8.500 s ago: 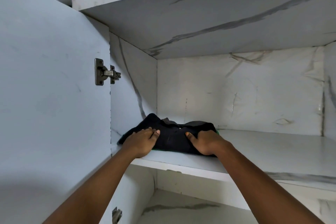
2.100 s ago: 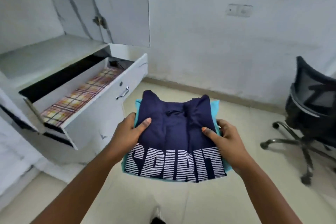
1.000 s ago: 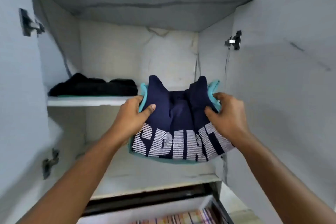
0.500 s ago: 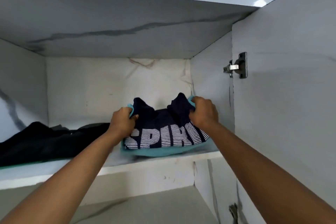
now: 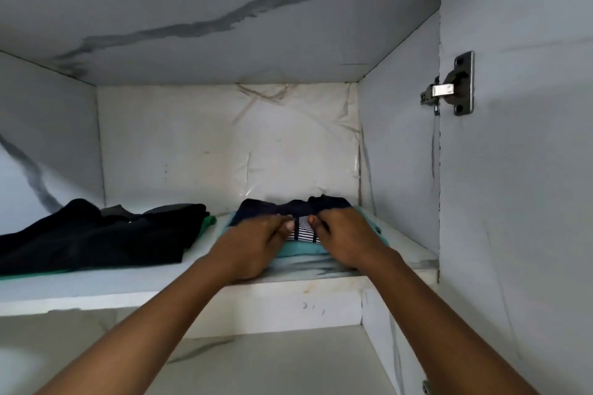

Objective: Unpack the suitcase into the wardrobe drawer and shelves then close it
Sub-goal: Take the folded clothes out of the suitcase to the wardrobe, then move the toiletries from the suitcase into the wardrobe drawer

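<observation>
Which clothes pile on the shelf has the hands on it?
The right pile, navy over teal with white stripes, under both hands. The black pile on the left lies untouched.

Soft, even daylight from behind the camera, faint shadows in corners, slight motion blur, wide-angle bending at edges.

Two bare forearms, no sleeves; left hand (image 5: 253,248) and right hand (image 5: 348,242) without rings, watch or gloves.
</observation>
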